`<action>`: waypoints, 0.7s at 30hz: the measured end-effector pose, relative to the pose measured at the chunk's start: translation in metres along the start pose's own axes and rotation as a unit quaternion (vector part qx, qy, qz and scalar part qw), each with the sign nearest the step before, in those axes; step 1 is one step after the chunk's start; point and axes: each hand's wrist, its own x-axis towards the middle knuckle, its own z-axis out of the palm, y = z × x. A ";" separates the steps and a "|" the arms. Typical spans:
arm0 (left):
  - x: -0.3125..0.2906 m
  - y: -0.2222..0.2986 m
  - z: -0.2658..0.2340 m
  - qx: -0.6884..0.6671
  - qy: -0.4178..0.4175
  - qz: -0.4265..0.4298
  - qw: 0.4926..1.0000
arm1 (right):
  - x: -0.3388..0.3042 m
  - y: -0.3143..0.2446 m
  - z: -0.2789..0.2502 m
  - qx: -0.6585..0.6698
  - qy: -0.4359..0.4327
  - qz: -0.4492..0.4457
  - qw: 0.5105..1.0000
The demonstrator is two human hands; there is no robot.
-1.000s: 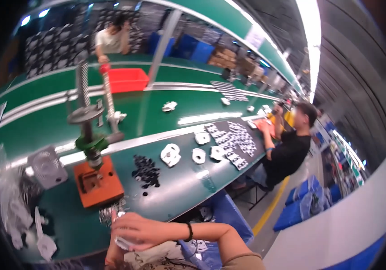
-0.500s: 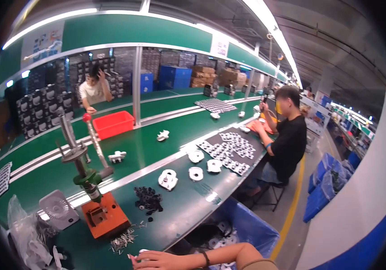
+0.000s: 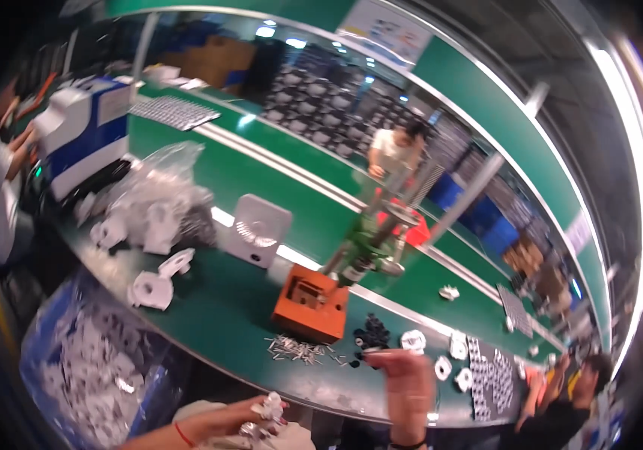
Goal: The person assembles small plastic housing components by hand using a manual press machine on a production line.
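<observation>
My left hand [image 3: 220, 421], with a red string at the wrist, is closed around a small white moulded part [image 3: 272, 406] with shiny metal on it, low in front of the bench. My right hand [image 3: 409, 381] reaches over the bench edge. Its fingertips are at the near side of a pile of small black parts [image 3: 375, 332]; they are blurred, and whether they pinch a piece cannot be seen. Left of that pile lie loose metal pins [image 3: 303, 349], in front of an orange-based press [image 3: 311, 309] with a green column.
A grey fan [image 3: 257, 229] stands left of the press, beside a plastic bag of white parts [image 3: 160, 206]. White housings [image 3: 413, 342] lie to the right. A blue-lined bin [image 3: 93, 367] of white parts is below the bench. Co-workers sit at left, right and across.
The view has swung left, bringing the bag and parts bin in. My left hand has come into sight holding a white part. My right hand is now at the black parts.
</observation>
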 end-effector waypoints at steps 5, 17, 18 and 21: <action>-0.033 0.095 0.001 0.011 0.071 0.244 0.967 | 0.044 -0.086 0.006 0.262 -0.139 -0.016 0.955; 0.071 0.282 -0.125 0.228 0.360 0.445 0.788 | 0.048 -0.161 0.003 0.408 -0.166 0.116 0.890; 0.076 0.280 -0.131 0.200 0.329 0.439 0.812 | 0.032 -0.146 0.003 0.400 -0.166 0.114 0.894; 0.091 0.270 -0.124 0.207 0.289 0.459 0.814 | 0.017 -0.095 0.026 0.406 -0.175 -0.179 0.879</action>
